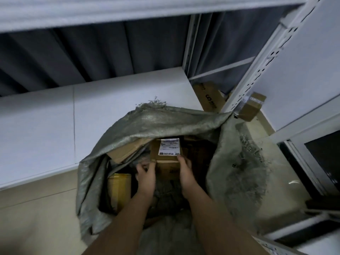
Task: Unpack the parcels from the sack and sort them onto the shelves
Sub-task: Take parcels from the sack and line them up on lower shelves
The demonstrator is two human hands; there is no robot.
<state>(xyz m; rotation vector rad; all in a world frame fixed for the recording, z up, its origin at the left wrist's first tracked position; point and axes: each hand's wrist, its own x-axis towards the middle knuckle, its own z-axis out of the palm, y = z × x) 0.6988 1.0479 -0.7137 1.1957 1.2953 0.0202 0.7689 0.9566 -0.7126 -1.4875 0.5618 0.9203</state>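
Inside the sack: your two hands meet on a brown cardboard parcel (166, 155) standing among other boxes in the open mouth of the grey woven sack (165, 120).
Parcel: a white shipping label (169, 146) faces up on its top side; it has not left the sack.
Left grip: your left hand (146, 173) curls its fingers against the parcel's lower left corner, holding it.
Right grip: your right hand (185, 169) clasps the parcel's lower right edge, thumb on top.
Also in the sack: a flat brown box (127, 149) lies tilted just left of the parcel; a yellow-taped box (119, 188) sits lower left.
Around the sack: white shelves (92, 111) stand behind it; two cardboard boxes (209, 96) rest on the floor beside a perforated upright (257, 70).
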